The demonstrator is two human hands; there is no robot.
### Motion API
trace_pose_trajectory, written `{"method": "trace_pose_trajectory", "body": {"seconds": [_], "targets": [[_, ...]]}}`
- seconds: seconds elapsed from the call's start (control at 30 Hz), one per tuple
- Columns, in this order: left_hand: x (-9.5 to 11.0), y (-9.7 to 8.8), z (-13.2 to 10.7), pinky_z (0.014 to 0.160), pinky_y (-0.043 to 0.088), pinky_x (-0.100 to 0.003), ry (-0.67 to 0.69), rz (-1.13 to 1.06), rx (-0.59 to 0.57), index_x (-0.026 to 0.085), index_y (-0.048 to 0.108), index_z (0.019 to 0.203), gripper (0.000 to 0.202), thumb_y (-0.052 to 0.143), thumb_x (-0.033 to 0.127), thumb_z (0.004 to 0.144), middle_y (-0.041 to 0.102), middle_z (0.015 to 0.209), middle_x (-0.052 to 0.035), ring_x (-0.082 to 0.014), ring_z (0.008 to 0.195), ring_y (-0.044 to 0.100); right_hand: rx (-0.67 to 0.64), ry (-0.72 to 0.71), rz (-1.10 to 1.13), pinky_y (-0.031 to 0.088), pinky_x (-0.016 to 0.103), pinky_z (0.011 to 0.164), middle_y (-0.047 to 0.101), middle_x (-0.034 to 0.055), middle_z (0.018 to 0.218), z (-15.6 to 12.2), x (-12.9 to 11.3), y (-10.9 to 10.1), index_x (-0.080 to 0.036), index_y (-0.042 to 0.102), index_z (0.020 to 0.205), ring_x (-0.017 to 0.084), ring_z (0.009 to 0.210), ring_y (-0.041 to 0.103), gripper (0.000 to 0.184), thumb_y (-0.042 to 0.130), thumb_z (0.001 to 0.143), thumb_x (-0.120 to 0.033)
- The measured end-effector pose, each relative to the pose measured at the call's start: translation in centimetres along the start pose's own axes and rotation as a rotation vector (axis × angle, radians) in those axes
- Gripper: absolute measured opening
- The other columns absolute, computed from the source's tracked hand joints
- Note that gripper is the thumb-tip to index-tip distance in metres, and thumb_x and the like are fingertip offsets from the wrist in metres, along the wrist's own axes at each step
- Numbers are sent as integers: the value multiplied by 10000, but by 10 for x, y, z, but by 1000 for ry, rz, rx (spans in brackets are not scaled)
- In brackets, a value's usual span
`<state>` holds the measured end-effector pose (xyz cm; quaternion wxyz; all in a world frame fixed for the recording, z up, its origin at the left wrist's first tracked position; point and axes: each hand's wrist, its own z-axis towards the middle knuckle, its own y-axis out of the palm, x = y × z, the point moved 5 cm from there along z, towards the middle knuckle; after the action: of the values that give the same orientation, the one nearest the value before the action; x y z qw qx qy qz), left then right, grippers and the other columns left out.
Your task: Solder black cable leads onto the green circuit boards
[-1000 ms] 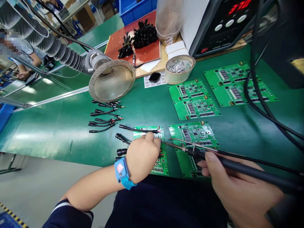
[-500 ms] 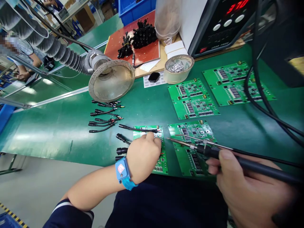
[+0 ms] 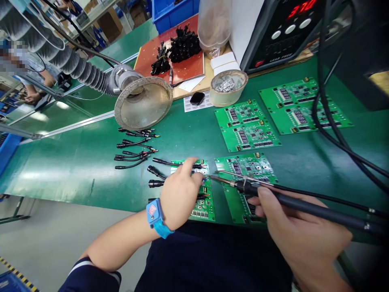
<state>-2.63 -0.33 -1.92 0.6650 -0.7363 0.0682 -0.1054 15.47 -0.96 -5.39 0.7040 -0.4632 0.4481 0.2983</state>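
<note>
Worn items, per view:
- L hand [image 3: 179,194]: bare.
- ESD wrist strap [image 3: 158,224]: blue, 7 o'clock, with sq. red/white badge [image 3: 152,209].
- L sleeve [image 3: 91,267]: navy, white stripe at cuff.
- Lower garment [image 3: 212,259]: navy, 6 o'clock.
- R hand [image 3: 299,231]: bare, 4 o'clock.

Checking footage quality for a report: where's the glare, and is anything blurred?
Head view: pale glare streaks the green mat at left; a person's head is pixelated at upper left; the boards stay sharp, with wide-angle stretching toward the edges.
</note>
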Motion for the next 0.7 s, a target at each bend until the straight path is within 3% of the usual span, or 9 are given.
{"method": "trace_pose_trajectory", "body": {"seconds": [0.13, 0.43, 0.7], "targets": [[-1, 1, 3, 790, 499, -339, 59, -19, -43, 138, 583, 969, 190, 422, 196, 887, 476, 1246, -102, -205, 964, 558, -6, 27, 18, 465, 222, 427, 595, -3, 518, 1, -2, 1, -158, 614, 680, 118, 426, 548, 160, 647, 663, -313], [0, -3, 11, 761, 506, -337, 148, 72, -104, 117, 588, 951, 180, 438, 184, 878, 532, 1160, -118, -205, 903, 585, -17, 54, 54, 468, 229, 417, 584, 3, 499, 1, -4, 1, -145, 603, 670, 124, 410, 541, 183, 643, 663, -324], [-1, -6, 16, 714, 506, -333, 166, 74, -180, 141, 599, 946, 183, 432, 176, 879, 560, 986, -108, -198, 839, 595, 108, 174, 99, 462, 273, 395, 580, 14, 527, 0, 2, -14, -158, 614, 724, 152, 419, 546, 186, 659, 655, -325]]}}
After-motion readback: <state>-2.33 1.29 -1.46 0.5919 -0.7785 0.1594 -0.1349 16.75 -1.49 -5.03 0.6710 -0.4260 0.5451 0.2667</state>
